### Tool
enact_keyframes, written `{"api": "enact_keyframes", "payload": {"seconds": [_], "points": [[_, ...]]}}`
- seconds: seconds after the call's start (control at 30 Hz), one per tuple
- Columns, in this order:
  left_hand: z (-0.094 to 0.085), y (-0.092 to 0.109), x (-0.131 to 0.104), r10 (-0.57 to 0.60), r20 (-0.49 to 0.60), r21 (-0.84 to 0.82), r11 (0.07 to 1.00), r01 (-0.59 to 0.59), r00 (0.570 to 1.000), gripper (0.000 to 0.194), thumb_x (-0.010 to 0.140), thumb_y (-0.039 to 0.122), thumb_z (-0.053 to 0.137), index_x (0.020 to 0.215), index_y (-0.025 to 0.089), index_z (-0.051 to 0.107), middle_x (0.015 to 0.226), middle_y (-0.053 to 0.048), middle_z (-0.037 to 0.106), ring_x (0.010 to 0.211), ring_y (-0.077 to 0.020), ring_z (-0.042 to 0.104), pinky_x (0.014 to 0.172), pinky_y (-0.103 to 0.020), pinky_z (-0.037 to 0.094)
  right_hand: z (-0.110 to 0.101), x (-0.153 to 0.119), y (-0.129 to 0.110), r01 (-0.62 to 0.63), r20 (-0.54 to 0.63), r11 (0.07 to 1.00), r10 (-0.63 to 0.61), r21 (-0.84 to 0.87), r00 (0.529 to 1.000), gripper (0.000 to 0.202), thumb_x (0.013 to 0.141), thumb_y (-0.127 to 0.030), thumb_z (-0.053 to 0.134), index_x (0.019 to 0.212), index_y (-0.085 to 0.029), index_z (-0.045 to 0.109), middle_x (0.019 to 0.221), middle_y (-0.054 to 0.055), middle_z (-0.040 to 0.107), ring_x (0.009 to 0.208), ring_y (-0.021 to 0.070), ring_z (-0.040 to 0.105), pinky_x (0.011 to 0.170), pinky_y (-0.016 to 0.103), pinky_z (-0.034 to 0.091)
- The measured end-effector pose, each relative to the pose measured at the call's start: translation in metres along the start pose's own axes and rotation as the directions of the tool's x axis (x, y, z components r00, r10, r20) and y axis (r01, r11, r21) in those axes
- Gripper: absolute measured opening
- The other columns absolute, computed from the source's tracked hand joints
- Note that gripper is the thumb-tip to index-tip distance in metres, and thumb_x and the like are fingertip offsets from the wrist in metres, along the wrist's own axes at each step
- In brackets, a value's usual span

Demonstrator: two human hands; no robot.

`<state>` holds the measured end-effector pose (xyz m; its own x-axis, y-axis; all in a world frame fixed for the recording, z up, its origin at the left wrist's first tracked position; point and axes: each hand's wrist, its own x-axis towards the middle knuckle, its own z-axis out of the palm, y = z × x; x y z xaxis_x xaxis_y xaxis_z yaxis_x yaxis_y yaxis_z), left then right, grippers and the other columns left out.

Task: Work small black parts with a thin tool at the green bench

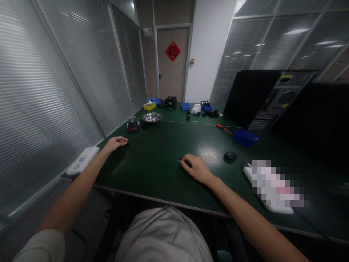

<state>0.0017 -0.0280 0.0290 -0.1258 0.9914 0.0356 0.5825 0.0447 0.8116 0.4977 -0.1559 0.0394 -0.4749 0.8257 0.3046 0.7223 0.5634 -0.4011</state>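
Left hand [117, 143] stretched forward, right hand [196, 168] pinching thin object [179, 161]

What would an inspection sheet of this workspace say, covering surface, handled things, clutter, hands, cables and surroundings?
Surface: dark green, glossy tabletop, reflecting light.
Handled things: thin, pale-tipped item, too small to identify.
Clutter: round silver metal bowl holding small items; orange-handled metal screwdriver; open blue plastic tray; round black object; long white device, partly pixelated.
Hands: right hand pinches the thin item; left hand is at the left side, grip unclear.
Cables: dark cable-like strand by the white device.
Surroundings: pale wooden door with red diamond-shaped sign; glass panels with blinds.
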Motion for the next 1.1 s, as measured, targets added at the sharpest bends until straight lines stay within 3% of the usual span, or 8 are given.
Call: {"api": "enact_keyframes", "payload": {"seconds": [0.13, 0.27, 0.37, 0.47, 0.63, 0.73, 1.0, 1.1], "points": [[0.041, 0.042, -0.016, 0.047, 0.249, -0.027, 0.999, -0.042, 0.967, 0.035, 0.073, 0.038, 0.079, 0.103, 0.020, 0.079, 0.092, -0.005, 0.076, 0.089, -0.0233, 0.070, 0.082, -0.035, 0.055, -0.001, 0.000, -0.001, 0.003, -0.005, 1.000, -0.003, -0.005, 1.000, 0.023, 0.106, -0.040, 0.049, 0.100, -0.024, 0.065, 0.100, 0.003, 0.070, 0.083, 0.0176, 0.065, 0.073, 0.028, 0.045], [0.107, 0.084, -0.043, 0.192, 0.454, -0.119, 0.981, -0.154, 0.870, 0.033, 0.077, 0.041, 0.079, 0.104, 0.022, 0.079, 0.097, -0.007, 0.076, 0.089, -0.0226, 0.069, 0.081, -0.036, 0.052, -0.001, 0.000, -0.002, 0.001, 0.000, 1.000, -0.001, -0.012, 1.000, 0.023, 0.106, -0.039, 0.050, 0.099, -0.024, 0.065, 0.099, 0.002, 0.069, 0.081, 0.0168, 0.064, 0.072, 0.028, 0.044], [0.156, 0.111, -0.067, 0.327, 0.531, -0.216, 0.944, -0.248, 0.782, 0.033, 0.080, 0.043, 0.078, 0.106, 0.023, 0.078, 0.096, -0.008, 0.075, 0.085, -0.0217, 0.068, 0.076, -0.035, 0.050, -0.002, 0.000, -0.003, 0.002, 0.004, 1.000, -0.002, -0.016, 1.000, 0.022, 0.106, -0.039, 0.050, 0.099, -0.024, 0.064, 0.097, 0.002, 0.069, 0.080, 0.0164, 0.064, 0.072, 0.028, 0.043], [0.183, 0.128, -0.087, 0.432, 0.496, -0.245, 0.902, -0.356, 0.753, 0.031, 0.085, 0.046, 0.074, 0.106, 0.024, 0.078, 0.094, -0.008, 0.075, 0.080, -0.0208, 0.065, 0.072, -0.035, 0.047, -0.002, -0.001, -0.003, -0.001, 0.006, 1.000, 0.001, -0.021, 1.000, 0.021, 0.105, -0.039, 0.051, 0.099, -0.024, 0.065, 0.096, 0.001, 0.069, 0.081, 0.0164, 0.064, 0.073, 0.028, 0.042], [0.180, 0.136, -0.104, 0.469, 0.429, -0.184, 0.882, -0.434, 0.772, 0.037, 0.094, 0.049, 0.062, 0.114, 0.022, 0.077, 0.102, -0.009, 0.074, 0.073, -0.0172, 0.059, 0.067, -0.032, 0.043, -0.002, -0.001, -0.004, -0.004, 0.014, 0.999, 0.005, -0.048, 1.000, 0.020, 0.105, -0.038, 0.051, 0.099, -0.024, 0.065, 0.096, 0.001, 0.068, 0.081, 0.0159, 0.063, 0.071, 0.027, 0.039], [0.173, 0.137, -0.109, 0.493, 0.418, -0.130, 0.864, -0.487, 0.763, 0.039, 0.092, 0.051, 0.066, 0.113, 0.020, 0.077, 0.097, -0.007, 0.073, 0.072, -0.0157, 0.056, 0.065, -0.029, 0.041, -0.002, 0.000, -0.005, -0.008, 0.032, 0.997, 0.010, -0.077, 0.999, 0.021, 0.105, -0.038, 0.052, 0.099, -0.024, 0.066, 0.096, 0.001, 0.067, 0.080, 0.0153, 0.062, 0.068, 0.027, 0.037], [0.175, 0.138, -0.118, 0.633, 0.433, -0.155, 0.753, -0.639, 0.642, 0.027, 0.096, 0.040, 0.067, 0.112, 0.021, 0.078, 0.101, -0.005, 0.072, 0.079, -0.0147, 0.060, 0.073, -0.027, 0.045, 0.000, -0.002, -0.009, 0.013, 0.044, 0.991, -0.007, -0.133, 0.999, 0.022, 0.106, -0.039, 0.051, 0.103, -0.025, 0.067, 0.098, 0.001, 0.066, 0.081, 0.0153, 0.063, 0.067, 0.026, 0.035], [0.175, 0.139, -0.120, 0.657, 0.432, -0.172, 0.733, -0.658, 0.618, 0.025, 0.097, 0.037, 0.066, 0.114, 0.023, 0.078, 0.106, -0.005, 0.073, 0.086, -0.0161, 0.064, 0.079, -0.028, 0.047, 0.000, -0.002, -0.010, 0.022, 0.050, 0.989, -0.015, -0.144, 0.999, 0.022, 0.106, -0.039, 0.050, 0.102, -0.025, 0.067, 0.099, 0.001, 0.066, 0.080, 0.0154, 0.063, 0.067, 0.026, 0.035]]}}
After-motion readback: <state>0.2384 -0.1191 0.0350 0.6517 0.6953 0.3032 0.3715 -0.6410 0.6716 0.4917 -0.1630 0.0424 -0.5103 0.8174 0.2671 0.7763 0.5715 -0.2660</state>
